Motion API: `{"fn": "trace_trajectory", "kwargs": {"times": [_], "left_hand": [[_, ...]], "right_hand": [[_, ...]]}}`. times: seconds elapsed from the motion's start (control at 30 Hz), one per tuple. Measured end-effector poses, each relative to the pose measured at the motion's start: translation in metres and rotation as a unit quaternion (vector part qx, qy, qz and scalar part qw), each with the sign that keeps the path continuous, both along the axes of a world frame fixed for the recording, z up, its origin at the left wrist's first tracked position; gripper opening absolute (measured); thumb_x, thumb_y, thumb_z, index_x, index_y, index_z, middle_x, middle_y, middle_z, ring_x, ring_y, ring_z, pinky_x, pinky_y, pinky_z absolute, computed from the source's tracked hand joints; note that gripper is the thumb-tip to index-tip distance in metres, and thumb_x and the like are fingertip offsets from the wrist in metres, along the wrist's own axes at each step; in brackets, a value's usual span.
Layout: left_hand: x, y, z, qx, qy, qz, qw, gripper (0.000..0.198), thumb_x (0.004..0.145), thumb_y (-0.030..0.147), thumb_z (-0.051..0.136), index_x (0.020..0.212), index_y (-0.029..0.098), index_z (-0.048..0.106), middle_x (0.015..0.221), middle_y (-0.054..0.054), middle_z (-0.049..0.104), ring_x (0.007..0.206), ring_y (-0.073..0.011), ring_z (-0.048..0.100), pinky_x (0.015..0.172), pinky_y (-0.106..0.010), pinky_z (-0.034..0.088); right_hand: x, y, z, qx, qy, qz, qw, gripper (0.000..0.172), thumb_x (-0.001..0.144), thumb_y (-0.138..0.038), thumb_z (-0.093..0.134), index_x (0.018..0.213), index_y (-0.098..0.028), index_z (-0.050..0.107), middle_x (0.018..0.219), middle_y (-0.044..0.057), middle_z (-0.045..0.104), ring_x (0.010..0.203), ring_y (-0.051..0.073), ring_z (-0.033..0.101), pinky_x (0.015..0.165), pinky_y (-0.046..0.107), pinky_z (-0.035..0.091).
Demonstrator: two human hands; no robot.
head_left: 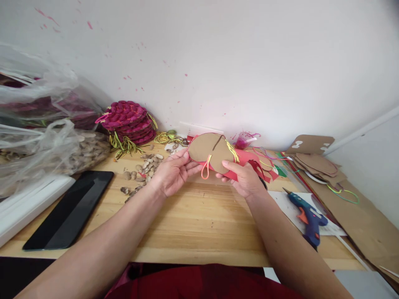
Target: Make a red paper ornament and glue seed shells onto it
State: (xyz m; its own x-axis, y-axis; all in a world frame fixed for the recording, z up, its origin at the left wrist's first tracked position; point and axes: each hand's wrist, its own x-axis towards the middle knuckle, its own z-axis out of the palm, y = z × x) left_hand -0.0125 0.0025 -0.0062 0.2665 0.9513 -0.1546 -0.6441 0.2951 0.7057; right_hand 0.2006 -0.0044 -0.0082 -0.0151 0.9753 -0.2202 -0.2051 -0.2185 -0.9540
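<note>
One oval cardboard cutout [202,145] is held up over the wooden table [202,232] in the head view, near its middle. The left hand [176,172] pinches its left edge, thumb at the rim and the other fingers extended below. The right hand [241,176] grips its lower right edge, thumb on top. An orange cord loop [205,168] hangs from the cutout's lower edge, and yellow strings [232,150] lie across its right side. Red paper [247,157] shows behind it, toward the right. Scattered peanut shells [148,166] lie near the left hand; beyond them stands a stack of magenta discs [129,118]. A black tablet [70,209] lies on the left. Right of the right forearm, a blue glue gun [308,216] rests on white paper [277,199], beside a cardboard sheet [370,224].
</note>
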Motion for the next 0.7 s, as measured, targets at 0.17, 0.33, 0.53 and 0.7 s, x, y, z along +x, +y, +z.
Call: {"fn": "trace_trajectory", "kwargs": {"times": [0.17,0.33,0.53,0.7], "left_hand": [[-0.0007,0.0004,-0.0014,0.003,0.000,0.000,1.000,0.039,0.102,0.009,0.043,0.134,0.011,0.064,0.115,-0.017,0.078,0.097,-0.0243,0.078,0.094,-0.039,0.062],[-0.0007,0.0002,-0.0013,-0.001,0.000,-0.001,1.000,0.036,0.103,0.009,0.042,0.130,0.012,0.066,0.114,-0.016,0.078,0.097,-0.0238,0.078,0.092,-0.037,0.063],[-0.0004,-0.0006,-0.0003,-0.006,-0.003,-0.001,1.000,0.038,0.103,0.010,0.041,0.133,0.013,0.065,0.111,-0.015,0.079,0.096,-0.0238,0.079,0.096,-0.040,0.062],[-0.0003,-0.0004,-0.0012,-0.008,-0.008,-0.004,1.000,0.040,0.103,0.011,0.041,0.137,0.014,0.062,0.111,-0.015,0.079,0.095,-0.0234,0.079,0.098,-0.041,0.061]], "right_hand": [[0.0005,0.0002,-0.0014,0.010,-0.004,0.012,1.000,0.034,0.068,-0.037,0.090,0.094,-0.019,0.079,0.092,0.007,0.082,0.064,0.019,0.074,0.053,0.026,0.052],[0.0009,-0.0003,-0.0008,0.007,0.000,0.013,1.000,0.031,0.070,-0.036,0.089,0.094,-0.019,0.080,0.093,0.007,0.082,0.064,0.019,0.074,0.053,0.026,0.053],[0.0015,-0.0007,0.0004,0.007,0.004,0.017,1.000,0.029,0.070,-0.035,0.089,0.093,-0.020,0.080,0.093,0.007,0.082,0.064,0.019,0.074,0.053,0.025,0.053],[0.0013,-0.0010,0.0013,0.004,0.000,0.017,1.000,0.028,0.069,-0.034,0.089,0.090,-0.019,0.080,0.090,0.007,0.082,0.064,0.019,0.074,0.053,0.026,0.054]]}}
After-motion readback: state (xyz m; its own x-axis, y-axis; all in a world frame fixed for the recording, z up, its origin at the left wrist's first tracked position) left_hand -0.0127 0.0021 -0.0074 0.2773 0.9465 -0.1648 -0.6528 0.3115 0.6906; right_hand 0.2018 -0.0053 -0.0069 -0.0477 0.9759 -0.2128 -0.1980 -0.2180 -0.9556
